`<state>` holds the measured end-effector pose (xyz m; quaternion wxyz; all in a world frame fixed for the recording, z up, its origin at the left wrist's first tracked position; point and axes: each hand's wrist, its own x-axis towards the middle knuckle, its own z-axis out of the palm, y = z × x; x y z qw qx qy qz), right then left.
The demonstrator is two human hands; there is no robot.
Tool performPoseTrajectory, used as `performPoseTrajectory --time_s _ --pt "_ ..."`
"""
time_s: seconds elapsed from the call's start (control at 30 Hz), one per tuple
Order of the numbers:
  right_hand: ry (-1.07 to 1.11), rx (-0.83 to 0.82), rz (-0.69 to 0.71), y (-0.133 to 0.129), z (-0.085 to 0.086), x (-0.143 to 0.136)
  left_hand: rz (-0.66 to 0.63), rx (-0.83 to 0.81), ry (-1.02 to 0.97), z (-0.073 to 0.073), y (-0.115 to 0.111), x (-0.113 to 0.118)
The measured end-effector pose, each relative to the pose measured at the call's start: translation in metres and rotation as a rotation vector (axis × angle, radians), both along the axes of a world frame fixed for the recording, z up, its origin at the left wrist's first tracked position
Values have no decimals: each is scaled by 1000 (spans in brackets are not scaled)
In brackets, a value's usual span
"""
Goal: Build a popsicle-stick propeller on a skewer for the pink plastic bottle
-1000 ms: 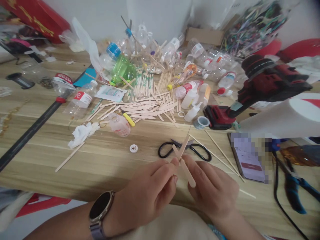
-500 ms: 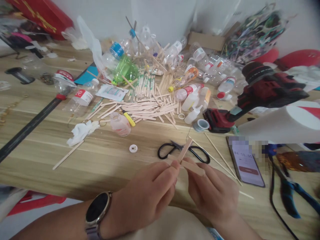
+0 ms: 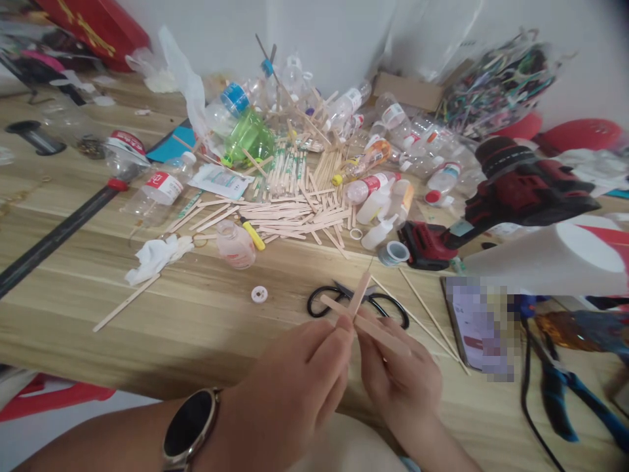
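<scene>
Two flat wooden sticks cross each other between my hands, just in front of my body. My left hand (image 3: pixel 309 373), with a watch (image 3: pixel 190 423) on the wrist, pinches them near the crossing; one stick (image 3: pixel 360 293) points up and away. The other stick (image 3: pixel 383 335) slants down to the right, over the fingers of my right hand (image 3: pixel 405 373), which are closed on it. Black-handled scissors (image 3: pixel 322 300) lie on the table just beyond, partly hidden by the sticks and fingers.
Loose wooden sticks (image 3: pixel 285 216) and plastic bottles (image 3: pixel 248 137) are heaped at the back. A clear bottle (image 3: pixel 236 246), a screwdriver (image 3: pixel 253 235) and a white ring (image 3: pixel 259 294) lie nearer. On the right are a phone (image 3: pixel 472 328), pliers (image 3: pixel 557 393) and a red-black power tool (image 3: pixel 531 187).
My right hand has shifted left, closer to my left hand. The slanting stick has turned a little and shows more of its length. The view has shifted slightly.
</scene>
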<state>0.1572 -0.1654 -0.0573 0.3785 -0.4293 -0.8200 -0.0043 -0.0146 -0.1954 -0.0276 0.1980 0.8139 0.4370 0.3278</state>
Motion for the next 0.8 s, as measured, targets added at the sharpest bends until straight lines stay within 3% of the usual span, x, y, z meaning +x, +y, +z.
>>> performPoseTrajectory --time_s 0.1,0.17,0.27,0.5,0.63,0.8 --pt "123 -199 14 -4 4 -3 -38 76 76 0 -1 -3" --pt "177 -231 23 -7 7 -5 -52 103 120 1 -2 -5" --pt "223 -226 46 -10 10 -7 -57 158 132 2 -4 -7" --pt "200 -201 6 -17 6 -9 68 321 105 4 -4 -6" --pt "169 -162 23 -18 4 -9 56 327 93 3 -4 -7" --pt "173 -98 53 -19 4 -11 147 301 89 3 -3 -9"
